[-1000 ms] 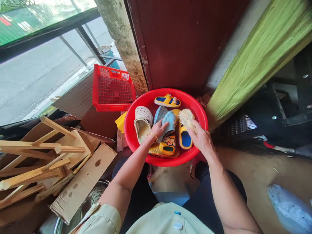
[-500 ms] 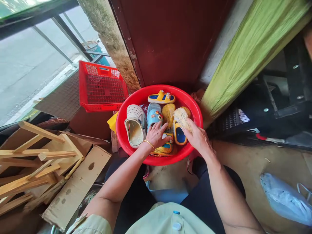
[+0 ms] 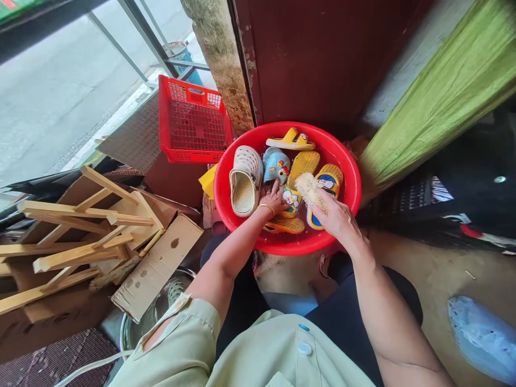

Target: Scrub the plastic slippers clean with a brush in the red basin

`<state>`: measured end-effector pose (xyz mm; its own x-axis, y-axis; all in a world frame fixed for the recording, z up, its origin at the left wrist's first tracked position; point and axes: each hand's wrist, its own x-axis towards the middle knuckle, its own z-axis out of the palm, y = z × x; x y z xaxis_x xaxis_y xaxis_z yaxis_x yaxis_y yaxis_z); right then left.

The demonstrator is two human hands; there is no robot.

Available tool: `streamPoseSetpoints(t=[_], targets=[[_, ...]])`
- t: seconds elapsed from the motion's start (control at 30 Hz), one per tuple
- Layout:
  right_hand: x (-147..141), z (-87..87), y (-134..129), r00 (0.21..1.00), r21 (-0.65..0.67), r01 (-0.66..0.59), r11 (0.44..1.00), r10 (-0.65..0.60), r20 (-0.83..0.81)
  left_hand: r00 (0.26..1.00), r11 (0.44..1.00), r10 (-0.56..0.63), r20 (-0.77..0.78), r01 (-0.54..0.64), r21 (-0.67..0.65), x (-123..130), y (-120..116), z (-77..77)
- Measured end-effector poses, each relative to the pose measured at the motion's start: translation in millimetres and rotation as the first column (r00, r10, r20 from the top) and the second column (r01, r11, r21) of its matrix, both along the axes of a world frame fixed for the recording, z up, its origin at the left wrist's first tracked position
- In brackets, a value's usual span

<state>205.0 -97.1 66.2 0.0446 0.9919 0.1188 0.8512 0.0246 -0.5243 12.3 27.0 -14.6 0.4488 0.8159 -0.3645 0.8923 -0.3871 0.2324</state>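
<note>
A red basin (image 3: 220, 185) holds water and several shoes. My left hand (image 3: 274, 200), a gold bangle at its wrist, grips the near end of a light blue clog (image 3: 276, 164) with a cartoon figure; part of the fingers is hidden. In my right hand (image 3: 337, 216) is a scrub brush (image 3: 310, 189), its pale bristles facing up, over a yellow and blue sandal (image 3: 329, 180). A white clog (image 3: 245, 183) lies left of the blue one. Another yellow sandal (image 3: 291, 141) lies at the far rim, and an upturned yellow sole (image 3: 304, 164) sits mid-basin.
Behind the basin on the left stands a red plastic crate (image 3: 195, 126). Wooden stools (image 3: 97, 231) and cardboard (image 3: 159, 266) lie to my left, near a metal bowl (image 3: 127, 328). A green cloth (image 3: 435, 102) hangs at right; a plastic bag (image 3: 479, 333) is on the floor.
My left hand has gone from spread fingers over the shoes to gripping the blue clog, which now looks tilted. The brush stays in my right hand. The view has shifted left and down.
</note>
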Motion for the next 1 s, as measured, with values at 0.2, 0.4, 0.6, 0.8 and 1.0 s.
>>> streamPoseSetpoints(t=[0.2, 0.4, 0.6, 0.8, 1.0], targets=[[2.5, 3.1, -10.6, 1.000, 0.008, -0.006, 1.000, 0.006, 0.023, 0.955, 0.981, -0.099, 0.279, 0.140, -0.132, -25.7, -15.7, 39.1], [4.4, 5.2, -17.3, 0.998, 0.005, -0.004, 1.000, 0.004, 0.065, 0.927, 0.914, -0.373, 0.045, 0.375, -0.155, -58.6, -58.3, 53.7], [0.0, 3.8, -9.8, 0.996, -0.011, -0.021, 1.000, 0.022, 0.084, 0.911, 0.897, -0.407, -0.069, 0.384, -0.221, -54.3, -53.2, 20.5], [-2.0, 0.8, -2.3, 0.995, -0.004, -0.045, 0.999, 0.045, 0.092, 0.966, 0.942, -0.259, 0.005, 0.254, -0.220, -39.5, -49.3, 8.4], [0.5, 6.4, -5.9, 0.999, 0.010, -0.002, 1.000, 0.002, 0.053, 0.872, 0.942, 0.029, 0.489, 0.140, -0.306, -51.8, -26.8, 34.9]])
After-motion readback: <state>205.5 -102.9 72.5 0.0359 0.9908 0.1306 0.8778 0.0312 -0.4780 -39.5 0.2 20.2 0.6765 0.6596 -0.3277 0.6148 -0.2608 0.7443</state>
